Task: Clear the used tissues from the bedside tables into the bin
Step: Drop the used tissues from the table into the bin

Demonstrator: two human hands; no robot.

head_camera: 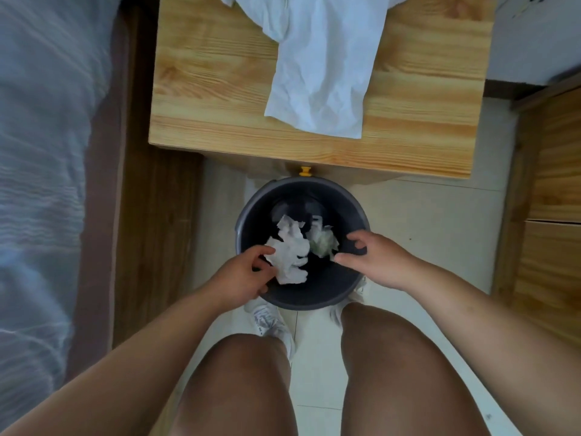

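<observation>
Obs: left hand (248, 275) is pinching a crumpled white tissue (290, 253) by its near edge over the dark bin (314, 298). A second wad (323, 243) is lying inside. The right hand (374, 259) is hovering loosely curled, holding nothing (tissue judged featherlight, soft, tearable; any fold is offering a grip).

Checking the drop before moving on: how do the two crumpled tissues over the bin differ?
The white tissue is bigger than the greenish tissue. The white tissue is plain white; the greenish tissue has a pale green tint. The left hand pinches the white tissue's edge; the greenish tissue sits free beside the open right hand. Both are crumpled, over the bin.
</observation>
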